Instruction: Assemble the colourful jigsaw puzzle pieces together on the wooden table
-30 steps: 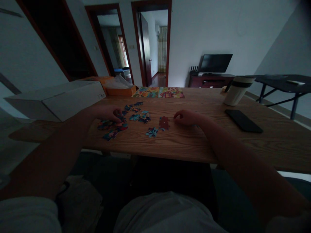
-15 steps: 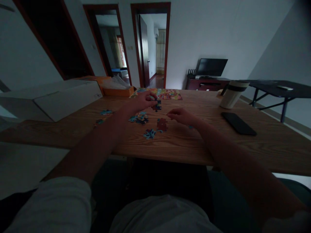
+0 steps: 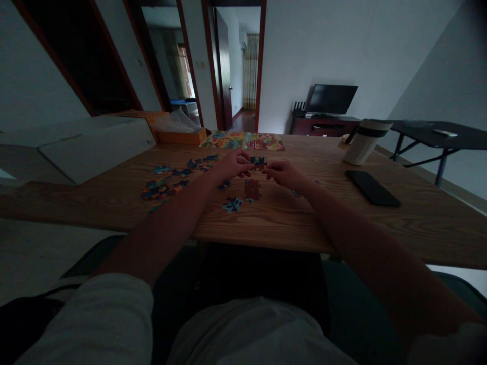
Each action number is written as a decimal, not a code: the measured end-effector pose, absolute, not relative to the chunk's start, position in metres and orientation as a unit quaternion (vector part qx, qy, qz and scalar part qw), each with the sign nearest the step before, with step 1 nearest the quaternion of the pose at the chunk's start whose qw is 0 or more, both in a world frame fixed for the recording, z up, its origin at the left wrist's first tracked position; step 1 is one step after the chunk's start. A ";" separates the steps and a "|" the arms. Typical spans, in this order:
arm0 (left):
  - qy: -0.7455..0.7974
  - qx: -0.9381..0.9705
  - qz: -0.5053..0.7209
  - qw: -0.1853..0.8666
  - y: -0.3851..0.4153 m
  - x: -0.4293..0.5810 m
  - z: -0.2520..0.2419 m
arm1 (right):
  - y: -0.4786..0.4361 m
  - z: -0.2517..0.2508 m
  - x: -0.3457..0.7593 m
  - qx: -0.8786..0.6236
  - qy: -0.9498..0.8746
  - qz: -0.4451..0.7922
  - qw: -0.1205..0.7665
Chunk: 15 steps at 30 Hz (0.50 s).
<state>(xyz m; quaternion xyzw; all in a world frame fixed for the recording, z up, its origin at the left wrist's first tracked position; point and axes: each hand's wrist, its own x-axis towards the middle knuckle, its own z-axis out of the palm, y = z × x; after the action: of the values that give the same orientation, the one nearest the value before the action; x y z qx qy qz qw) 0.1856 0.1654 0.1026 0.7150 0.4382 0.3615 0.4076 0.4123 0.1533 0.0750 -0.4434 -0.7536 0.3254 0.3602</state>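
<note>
Puzzle piece [image 3: 257, 162] comes first: we see this small dark one held over the table, right between our two hands. Its long side goes left to right, and it looks about flat.

Far to the left sits a big white box [image 3: 95, 149], with an orange box [image 3: 180, 137] just behind it. Lots of loose puzzle pieces [image 3: 160, 188] lie in a messy bunch on the wooden table [image 3: 418, 228], in front of those boxes. Our left hand [image 3: 233, 166] reaches in from the left, with its fingers pinched on the left end of the piece. Below the hands, a blue piece [image 3: 232, 204] and a red piece [image 3: 251, 189] lie flat, close to each other. Our right hand [image 3: 285, 175] comes in from the right, curled, with its fingertips [image 3: 267, 171] pressed on the right end of the piece. Behind the hands lies a bright puzzle picture [image 3: 243, 141]. Further right, we see a white cup [image 3: 365, 143] with a black band, and a black phone [image 3: 373, 188] lying flat in front of it. Past them stands a small black table [image 3: 437, 133].
</note>
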 end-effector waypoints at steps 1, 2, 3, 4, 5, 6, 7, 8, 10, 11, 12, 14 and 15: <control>0.445 0.717 0.355 0.402 0.167 0.185 0.102 | 0.154 0.074 0.412 -0.445 -0.755 0.320 0.359; 0.449 0.720 0.349 0.398 0.168 0.185 0.101 | 0.154 0.073 0.412 -0.447 -0.756 0.317 0.358; 0.451 0.722 0.344 0.395 0.168 0.185 0.100 | 0.155 0.072 0.413 -0.448 -0.756 0.317 0.358; 0.451 0.726 0.340 0.392 0.168 0.185 0.099 | 0.155 0.072 0.413 -0.448 -0.755 0.318 0.358; 0.450 0.729 0.337 0.390 0.168 0.185 0.099 | 0.155 0.071 0.413 -0.449 -0.753 0.321 0.358; 0.449 0.733 0.335 0.386 0.167 0.185 0.099 | 0.156 0.071 0.413 -0.451 -0.751 0.323 0.358; 0.447 0.737 0.332 0.382 0.166 0.185 0.100 | 0.156 0.072 0.413 -0.455 -0.747 0.325 0.359; 0.445 0.741 0.332 0.378 0.166 0.185 0.100 | 0.156 0.072 0.413 -0.459 -0.743 0.329 0.359; 0.440 0.749 0.330 0.370 0.164 0.185 0.102 | 0.156 0.074 0.414 -0.470 -0.733 0.338 0.357; 0.438 0.751 0.330 0.367 0.163 0.185 0.103 | 0.155 0.075 0.414 -0.476 -0.728 0.343 0.354; 0.436 0.753 0.329 0.366 0.163 0.186 0.103 | 0.155 0.076 0.415 -0.482 -0.724 0.347 0.351; 0.432 0.758 0.325 0.365 0.161 0.187 0.102 | 0.154 0.078 0.415 -0.487 -0.718 0.354 0.349; 0.432 0.761 0.322 0.362 0.160 0.188 0.101 | 0.153 0.079 0.415 -0.486 -0.717 0.356 0.349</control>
<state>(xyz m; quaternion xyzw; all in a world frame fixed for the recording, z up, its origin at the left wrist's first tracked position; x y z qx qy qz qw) 0.1880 0.1603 0.1009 0.7608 0.4318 0.3222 0.3618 0.4153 0.1533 0.0792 -0.4865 -0.7175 0.3559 0.3491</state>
